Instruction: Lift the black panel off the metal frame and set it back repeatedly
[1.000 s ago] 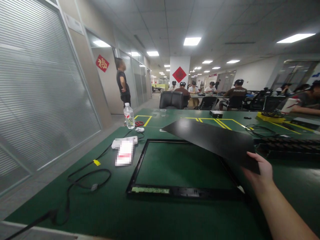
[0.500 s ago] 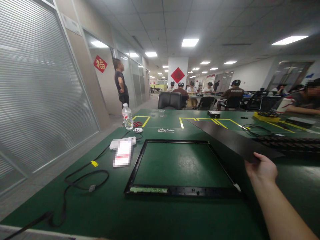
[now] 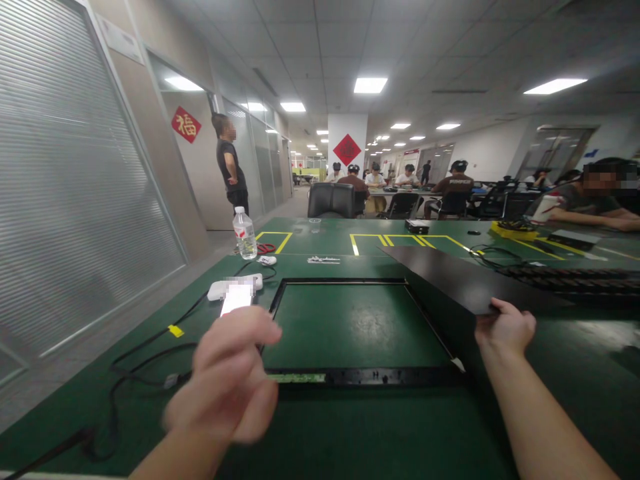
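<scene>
My right hand (image 3: pixel 505 328) grips the near edge of a thin black panel (image 3: pixel 460 280), held almost level just above the green table (image 3: pixel 350 433), to the right of a black rectangular frame (image 3: pixel 276 311) that lies flat there. My left hand (image 3: pixel 230 380) hovers in the foreground over the frame's near left corner. It is smeared by motion, its fingers loosely curled, with nothing seen in it. A white device (image 3: pixel 234 288) lies just beyond it.
A black cable (image 3: pixel 145 373) with a yellow tag loops along the table's left side. A water bottle (image 3: pixel 245 233) stands at the far left, dark trays (image 3: pixel 565 280) at the right. Several people sit at tables behind; one person stands by the glass wall.
The black panel has swung right and come down flatter, uncovering the frame. My left hand has come into view from below. The camera has tilted a little.
</scene>
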A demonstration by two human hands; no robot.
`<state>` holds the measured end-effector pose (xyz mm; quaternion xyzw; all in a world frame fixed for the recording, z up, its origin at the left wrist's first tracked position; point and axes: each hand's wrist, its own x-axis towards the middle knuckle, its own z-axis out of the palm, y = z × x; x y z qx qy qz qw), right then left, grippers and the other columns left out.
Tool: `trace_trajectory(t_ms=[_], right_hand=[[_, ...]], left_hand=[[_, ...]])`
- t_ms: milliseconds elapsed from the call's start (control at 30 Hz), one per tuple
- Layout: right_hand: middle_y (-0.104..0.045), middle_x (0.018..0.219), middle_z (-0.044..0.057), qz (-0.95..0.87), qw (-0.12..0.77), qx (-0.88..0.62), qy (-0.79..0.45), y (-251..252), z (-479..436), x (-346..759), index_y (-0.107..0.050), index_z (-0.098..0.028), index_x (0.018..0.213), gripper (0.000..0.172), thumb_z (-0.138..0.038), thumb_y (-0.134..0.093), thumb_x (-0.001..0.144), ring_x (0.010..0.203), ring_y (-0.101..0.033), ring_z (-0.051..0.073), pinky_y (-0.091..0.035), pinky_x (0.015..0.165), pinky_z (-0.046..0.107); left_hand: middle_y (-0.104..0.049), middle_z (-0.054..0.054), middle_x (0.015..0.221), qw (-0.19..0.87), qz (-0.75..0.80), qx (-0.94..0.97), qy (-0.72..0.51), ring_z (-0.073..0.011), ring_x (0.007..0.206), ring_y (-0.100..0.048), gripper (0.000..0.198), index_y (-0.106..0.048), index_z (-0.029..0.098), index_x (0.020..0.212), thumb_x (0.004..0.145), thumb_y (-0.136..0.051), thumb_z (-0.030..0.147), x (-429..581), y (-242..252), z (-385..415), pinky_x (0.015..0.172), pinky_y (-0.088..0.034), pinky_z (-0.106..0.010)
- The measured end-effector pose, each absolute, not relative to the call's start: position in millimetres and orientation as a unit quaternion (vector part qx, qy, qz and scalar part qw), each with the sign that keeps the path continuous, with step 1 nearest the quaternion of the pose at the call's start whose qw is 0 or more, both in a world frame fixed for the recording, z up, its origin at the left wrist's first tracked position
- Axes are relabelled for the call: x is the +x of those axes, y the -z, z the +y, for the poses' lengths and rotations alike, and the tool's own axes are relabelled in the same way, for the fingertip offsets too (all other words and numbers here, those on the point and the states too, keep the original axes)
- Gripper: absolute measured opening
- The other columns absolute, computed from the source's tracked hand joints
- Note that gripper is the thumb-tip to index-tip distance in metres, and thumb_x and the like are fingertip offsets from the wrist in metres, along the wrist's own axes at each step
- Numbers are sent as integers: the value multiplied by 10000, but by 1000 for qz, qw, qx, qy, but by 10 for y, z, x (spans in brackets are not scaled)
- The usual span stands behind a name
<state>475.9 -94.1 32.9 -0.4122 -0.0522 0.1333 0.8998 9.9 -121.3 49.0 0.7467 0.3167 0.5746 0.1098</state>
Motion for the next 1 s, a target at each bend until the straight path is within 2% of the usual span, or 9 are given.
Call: trace_trajectory(t_ms=[100, 200, 400, 767, 1000], right_hand=[[-498, 827, -66, -73, 897, -421, -112, -339, -941, 4660, -324, -272, 881, 537, -109, -645, 482, 731, -597, 135, -516, 581, 278], [-526, 881, -53, -80, 892, -434, -99, -319, -933, 4640, -347, -275, 909, 521, -141, -646, 504, 759, -604, 146, -521, 579, 287], [-542, 921, -44, -91, 886, -446, -84, -229, -901, 4699, -351, -283, 924, 516, -191, -653, 516, 784, -617, 159, -547, 594, 301], [-535, 1001, -44, -71, 874, -473, -90, -145, -859, 4741, -297, -298, 956, 526, -216, -618, 547, 849, -637, 155, -579, 644, 308], [-553, 1071, -34, -38, 863, -489, -122, -137, -849, 4756, -318, -302, 1003, 537, -170, -605, 569, 884, -651, 150, -596, 652, 288]], left_hand=[[-719, -94, 1058, 49, 353, 762, -540, -353, 1036, -660, 265, -688, 293, 1049, 805, -636, 384, 336, -676, -603, 1005, -480, -588], [-695, -133, 1072, 80, 447, 786, -419, -342, 1047, -647, 300, -671, 218, 1081, 845, -559, 365, 304, -554, -204, 991, -489, -535], [-665, -133, 1163, 119, 495, 799, -319, -338, 1143, -622, 375, -669, 205, 1131, 819, -562, 384, 19, -150, 71, 1042, -467, -495], [-635, -155, 1264, 146, 505, 811, -255, -348, 1219, -606, 467, -652, 191, 1212, 824, -559, 434, 8, -55, 47, 1068, -454, -486], [-650, -147, 1243, 161, 489, 823, -241, -352, 1221, -599, 418, -677, 205, 1166, 810, -589, 407, 31, -13, 27, 1063, -457, -490]])
